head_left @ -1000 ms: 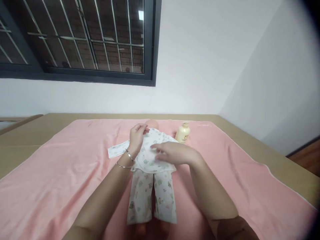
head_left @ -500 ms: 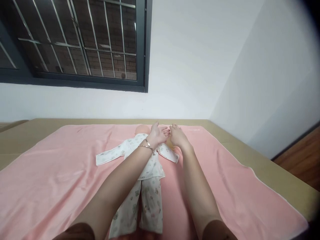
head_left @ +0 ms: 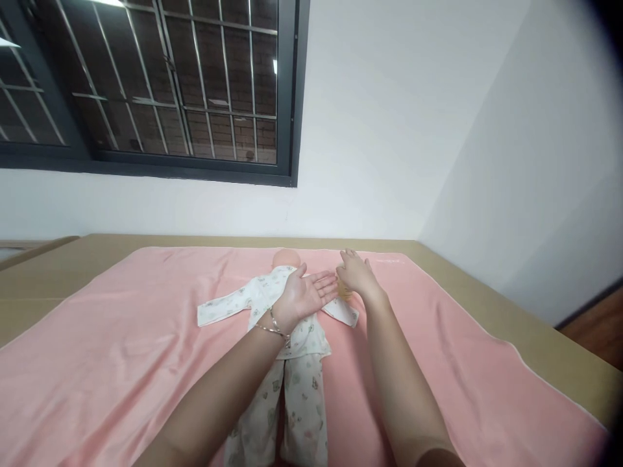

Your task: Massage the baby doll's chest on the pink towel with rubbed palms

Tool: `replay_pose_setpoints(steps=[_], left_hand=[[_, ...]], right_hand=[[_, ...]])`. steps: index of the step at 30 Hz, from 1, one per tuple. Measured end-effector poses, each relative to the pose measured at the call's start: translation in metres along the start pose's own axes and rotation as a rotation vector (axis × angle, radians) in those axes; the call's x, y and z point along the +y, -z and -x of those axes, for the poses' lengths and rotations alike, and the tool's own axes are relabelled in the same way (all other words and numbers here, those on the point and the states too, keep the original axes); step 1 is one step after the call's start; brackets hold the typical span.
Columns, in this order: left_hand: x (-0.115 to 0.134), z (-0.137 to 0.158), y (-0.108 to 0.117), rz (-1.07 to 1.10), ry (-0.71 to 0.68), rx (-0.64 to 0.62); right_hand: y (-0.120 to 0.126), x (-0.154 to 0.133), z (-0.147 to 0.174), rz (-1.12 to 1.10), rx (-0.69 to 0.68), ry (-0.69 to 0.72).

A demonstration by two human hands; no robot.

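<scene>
A small white long-sleeved top (head_left: 265, 285) with a tiny print lies flat, its sleeves spread. Matching trousers (head_left: 304, 402) are below it. A round, pinkish shape like a doll's head (head_left: 286, 258) sits at the collar. My left hand (head_left: 309, 296), with bracelets at the wrist, is palm up over the top, fingers stretched out and holding nothing. To its right, my right hand (head_left: 359, 275) has its back toward me and its fingers partly extended. A small yellowish thing (head_left: 344, 290) shows between the hands, mostly hidden; I cannot tell whether the right hand touches it.
A pink cloth (head_left: 146, 344) with some wrinkles covers most of the tan surface (head_left: 467, 305). White walls (head_left: 360, 130) rise behind and to the right. A dark-framed window (head_left: 292, 97) with metal bars is at the upper left. Brown wood (head_left: 601, 324) shows at the right edge.
My left hand has come a little nearer and turned its palm further up. The right hand has shifted slightly right and lower. The camera view has moved slightly; the clothes lie as before.
</scene>
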State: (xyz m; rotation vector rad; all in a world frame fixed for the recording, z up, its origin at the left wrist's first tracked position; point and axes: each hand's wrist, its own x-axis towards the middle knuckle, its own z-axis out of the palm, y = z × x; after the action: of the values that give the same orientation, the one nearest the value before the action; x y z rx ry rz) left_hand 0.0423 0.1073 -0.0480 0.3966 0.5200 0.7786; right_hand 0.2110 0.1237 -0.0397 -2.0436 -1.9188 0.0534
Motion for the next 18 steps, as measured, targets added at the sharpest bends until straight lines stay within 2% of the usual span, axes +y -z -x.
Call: replay_pose_setpoints(steps=[2, 4, 7, 10, 12, 14, 16, 18], left_hand=[[0.004, 0.017, 0.008, 0.026, -0.015, -0.014], [0.010, 0.029, 0.009, 0.035, -0.028, 0.038], [0.018, 0.043, 0.003, 0.067, -0.040, 0.114], [0.028, 0.060, -0.005, 0.157, -0.049, -0.018], [0.036, 0.074, -0.008, 0.193, -0.049, -0.150], [0.045, 0.087, -0.007, 0.197, -0.063, -0.200], [0.054, 0.098, -0.003, 0.180, -0.100, -0.148], [0.057, 0.104, 0.000, 0.127, -0.155, -0.042]], right_hand=[[0.000, -0.007, 0.003, -0.005, 0.017, -0.003], [0.000, -0.023, 0.011, -0.008, 0.034, 0.024], [-0.002, -0.055, 0.031, -0.094, 0.008, 0.231], [-0.005, -0.083, 0.055, -0.201, -0.035, 0.538], [-0.007, -0.096, 0.069, -0.213, 0.000, 0.645], [-0.008, -0.106, 0.080, -0.192, 0.056, 0.700], [-0.011, -0.116, 0.091, -0.169, 0.094, 0.757], [-0.014, -0.125, 0.103, -0.179, 0.112, 0.817]])
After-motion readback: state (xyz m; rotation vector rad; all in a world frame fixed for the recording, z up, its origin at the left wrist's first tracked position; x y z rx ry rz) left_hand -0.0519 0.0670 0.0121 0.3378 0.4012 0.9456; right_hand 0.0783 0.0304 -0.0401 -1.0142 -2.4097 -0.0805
